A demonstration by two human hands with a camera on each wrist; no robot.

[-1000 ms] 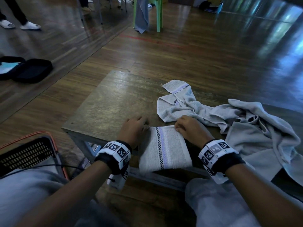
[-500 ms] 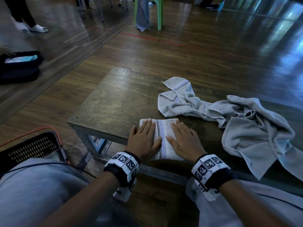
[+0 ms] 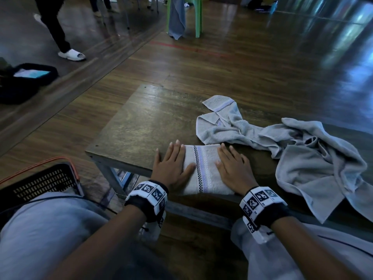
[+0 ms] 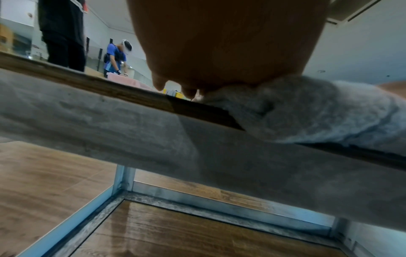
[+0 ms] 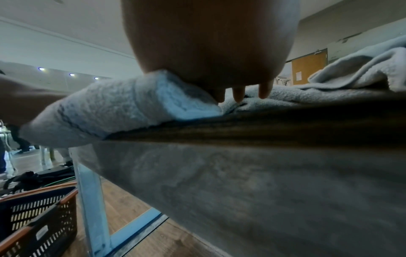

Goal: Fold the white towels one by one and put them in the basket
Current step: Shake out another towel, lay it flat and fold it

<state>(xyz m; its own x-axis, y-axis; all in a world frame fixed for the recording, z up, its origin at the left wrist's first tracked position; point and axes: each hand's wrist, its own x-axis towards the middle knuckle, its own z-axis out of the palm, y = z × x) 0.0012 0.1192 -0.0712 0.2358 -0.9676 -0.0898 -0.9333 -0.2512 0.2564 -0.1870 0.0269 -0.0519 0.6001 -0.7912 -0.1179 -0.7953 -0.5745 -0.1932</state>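
Observation:
A folded white towel [image 3: 203, 168] with a checkered stripe lies at the near edge of the wooden table [image 3: 141, 126]. My left hand [image 3: 171, 164] lies flat on its left side with straight fingers, and my right hand [image 3: 234, 168] presses flat on its right side. From the left wrist view the towel [image 4: 307, 107] bulges under the palm; the right wrist view shows its folded end [image 5: 123, 104] overhanging the edge. Two unfolded towels [image 3: 228, 126] [image 3: 319, 162] lie crumpled to the right. The black basket [image 3: 40, 180] with an orange rim stands on the floor at my left.
The table's left half shows bare wood. A black open case [image 3: 24, 81] lies on the floor far left, where a person's leg [image 3: 60, 37] steps past. A green chair [image 3: 193, 15] with a cloth stands beyond. My knees are under the table's near edge.
One second ago both hands were curled at the towel's far edge; since then they folded it shorter and flattened onto it. In the last half second they slid apart toward its sides.

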